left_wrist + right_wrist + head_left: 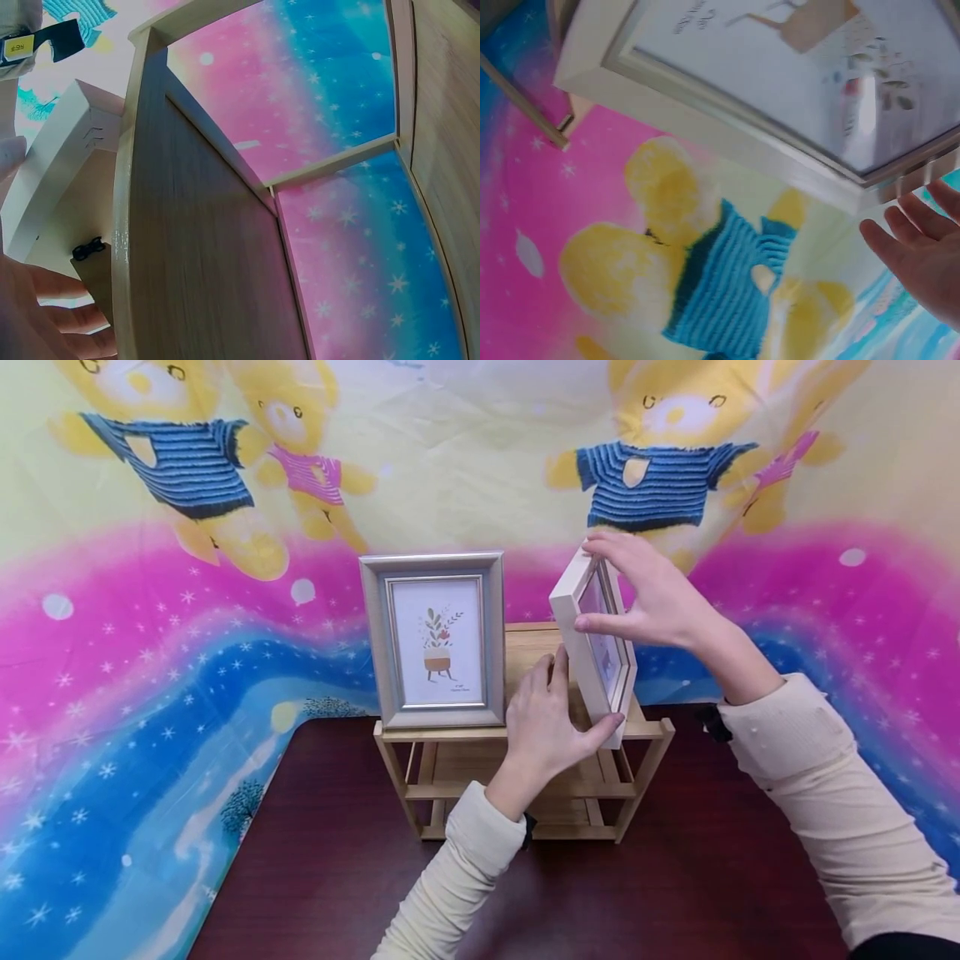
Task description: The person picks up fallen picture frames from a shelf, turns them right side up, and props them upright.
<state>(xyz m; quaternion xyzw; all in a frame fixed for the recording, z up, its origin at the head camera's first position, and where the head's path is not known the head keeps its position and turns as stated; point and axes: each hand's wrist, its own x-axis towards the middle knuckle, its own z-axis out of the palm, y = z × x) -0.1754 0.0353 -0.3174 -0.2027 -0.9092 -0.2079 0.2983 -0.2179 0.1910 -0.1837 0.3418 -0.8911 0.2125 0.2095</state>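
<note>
A white-sided picture frame [588, 664] stands turned nearly edge-on at the right of a light wooden shelf's top [528, 645]. With thumb on its near side and fingers over its top edge, my right hand [656, 597] grips it. My left hand [543, 727] holds its lower part, thumb on the near edge and fingers behind. In the left wrist view, the frame's side and tan back [82, 199] show, with a small dark fitting. The right wrist view shows its glazed picture [780, 82]. Left of my hands, a silver-grey picture frame [442, 564] stands upright on the shelf top, showing a potted plant.
The wooden shelf has lower slatted levels [468, 762] and slanting side legs. It stands on a dark reddish-brown table [315, 860]. Behind hangs a colourful cloth [465, 460] printed with bears and snowflakes, close to the shelf's back.
</note>
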